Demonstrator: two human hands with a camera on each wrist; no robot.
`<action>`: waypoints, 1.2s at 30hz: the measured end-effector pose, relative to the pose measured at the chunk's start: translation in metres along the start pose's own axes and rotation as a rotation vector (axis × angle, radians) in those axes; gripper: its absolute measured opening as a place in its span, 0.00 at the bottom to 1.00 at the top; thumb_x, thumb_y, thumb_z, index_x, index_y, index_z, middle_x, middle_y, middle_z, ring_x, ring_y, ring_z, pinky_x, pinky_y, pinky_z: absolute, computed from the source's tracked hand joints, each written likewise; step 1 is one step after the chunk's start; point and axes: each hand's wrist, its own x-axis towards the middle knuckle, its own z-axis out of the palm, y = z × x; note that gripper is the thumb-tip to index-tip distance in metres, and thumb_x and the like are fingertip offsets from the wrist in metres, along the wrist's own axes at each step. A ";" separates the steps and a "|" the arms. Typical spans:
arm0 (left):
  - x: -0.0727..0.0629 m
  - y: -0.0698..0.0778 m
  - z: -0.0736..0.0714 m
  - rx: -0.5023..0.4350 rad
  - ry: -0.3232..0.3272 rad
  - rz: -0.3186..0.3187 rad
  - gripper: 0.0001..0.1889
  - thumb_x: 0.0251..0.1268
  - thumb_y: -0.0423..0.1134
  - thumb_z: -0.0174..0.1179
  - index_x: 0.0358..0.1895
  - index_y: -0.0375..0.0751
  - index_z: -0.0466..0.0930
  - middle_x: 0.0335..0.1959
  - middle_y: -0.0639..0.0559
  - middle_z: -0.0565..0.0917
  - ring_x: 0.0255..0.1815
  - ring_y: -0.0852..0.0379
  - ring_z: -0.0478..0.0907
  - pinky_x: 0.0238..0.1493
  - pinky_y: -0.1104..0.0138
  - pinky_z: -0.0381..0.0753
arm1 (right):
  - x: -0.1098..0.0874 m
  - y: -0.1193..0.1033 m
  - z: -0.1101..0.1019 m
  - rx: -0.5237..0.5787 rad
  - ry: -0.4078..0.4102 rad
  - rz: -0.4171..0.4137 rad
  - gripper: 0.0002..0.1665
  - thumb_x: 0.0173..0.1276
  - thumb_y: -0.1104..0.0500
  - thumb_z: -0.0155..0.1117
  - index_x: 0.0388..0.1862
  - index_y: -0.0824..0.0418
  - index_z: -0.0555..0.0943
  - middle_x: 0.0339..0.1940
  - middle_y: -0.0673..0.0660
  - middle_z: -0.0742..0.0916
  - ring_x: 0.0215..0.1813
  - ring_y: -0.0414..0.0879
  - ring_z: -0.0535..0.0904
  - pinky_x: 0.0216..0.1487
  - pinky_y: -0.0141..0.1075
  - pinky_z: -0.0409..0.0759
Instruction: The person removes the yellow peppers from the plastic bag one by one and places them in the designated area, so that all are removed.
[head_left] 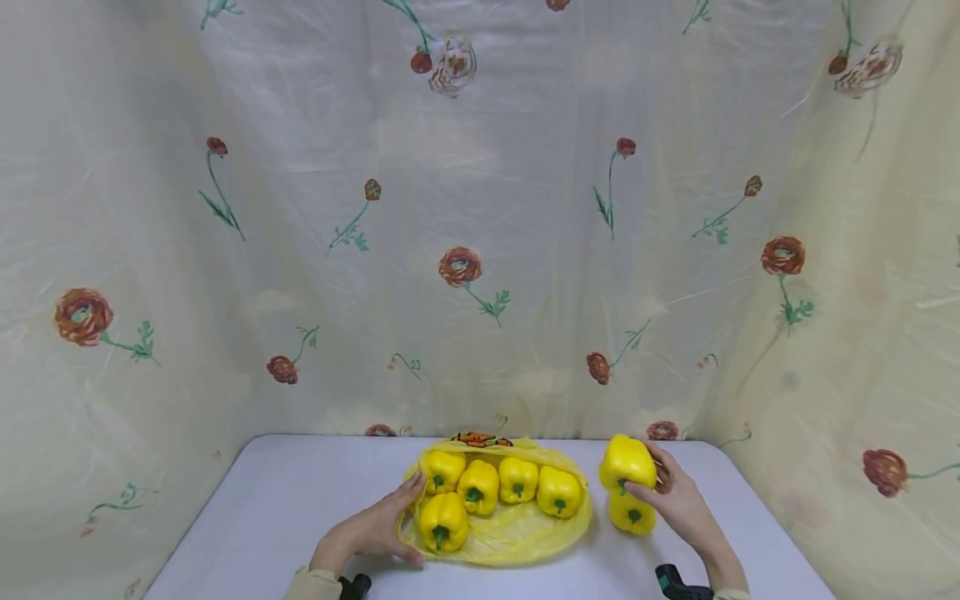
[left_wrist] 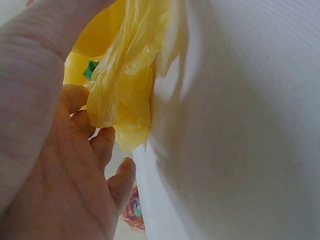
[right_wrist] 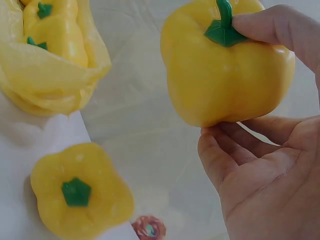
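My right hand point(head_left: 678, 500) holds a yellow bell pepper point(head_left: 627, 461) above the table, thumb by its green stem and fingers on its opposite side in the right wrist view. Below that one, a second yellow bell pepper point(right_wrist: 82, 192) rests on the table. Several more yellow peppers point(head_left: 442, 522) lie inside a thin yellow plastic bag point(head_left: 525, 537) with its mouth spread wide. At the bag's left side my left hand point(head_left: 378, 525) is spread, its loosely bent fingers point(left_wrist: 102, 142) touching the plastic. Its thumb reaches toward the bag's near edge.
A white table point(head_left: 300, 475) carries the bag and peppers. Behind it and along both sides hangs a pale curtain point(head_left: 525, 208) printed with red flowers. Black wrist straps point(head_left: 678, 583) sit on my wrists.
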 end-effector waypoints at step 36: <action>0.000 -0.002 0.001 0.015 0.002 -0.009 0.64 0.38 0.63 0.73 0.78 0.47 0.44 0.80 0.46 0.41 0.79 0.39 0.45 0.73 0.40 0.52 | -0.011 0.043 -0.049 0.056 0.055 0.257 0.57 0.69 0.47 0.62 0.79 0.60 0.34 0.78 0.71 0.50 0.76 0.66 0.49 0.74 0.58 0.56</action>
